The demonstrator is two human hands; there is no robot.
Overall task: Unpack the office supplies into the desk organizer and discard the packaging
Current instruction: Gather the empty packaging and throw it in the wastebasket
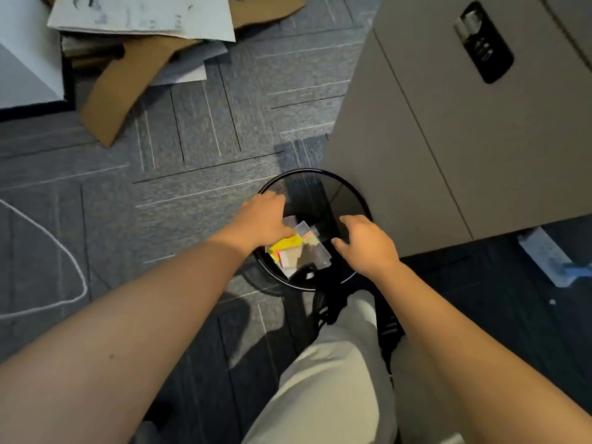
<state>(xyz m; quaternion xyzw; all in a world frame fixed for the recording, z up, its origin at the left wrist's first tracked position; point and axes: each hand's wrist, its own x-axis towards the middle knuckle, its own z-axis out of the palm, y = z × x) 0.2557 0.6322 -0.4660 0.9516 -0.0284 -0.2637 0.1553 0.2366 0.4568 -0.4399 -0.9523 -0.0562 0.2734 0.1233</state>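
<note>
Looking straight down at a round black mesh wastebasket (347,195) on grey carpet tiles (198,129), pressed against the corner of a grey cabinet (432,129) fitted with a black keypad lock (483,43).

Left hand (261,219) over the basket's left rim, fingers curled down onto a bundle of packaging (299,246) — clear plastic wrap with yellow and pink card inside. Bundle at the fingertips and just below the palm, sitting within the basket's mouth; whether pinched or only touched cannot be told, since the fingertips are hidden behind the hand.

Right hand (365,243) over the right rim, fingers loosely bent and spread, holding nothing, thumb tip close beside the right edge of the plastic but apart from it.

Light trouser leg (333,373) below the basket. Flattened cardboard (128,81) and white sheets (144,17) piled at upper left — a white cable (72,261) looping along the left edge, a white power strip (544,254) on the floor at right.
</note>
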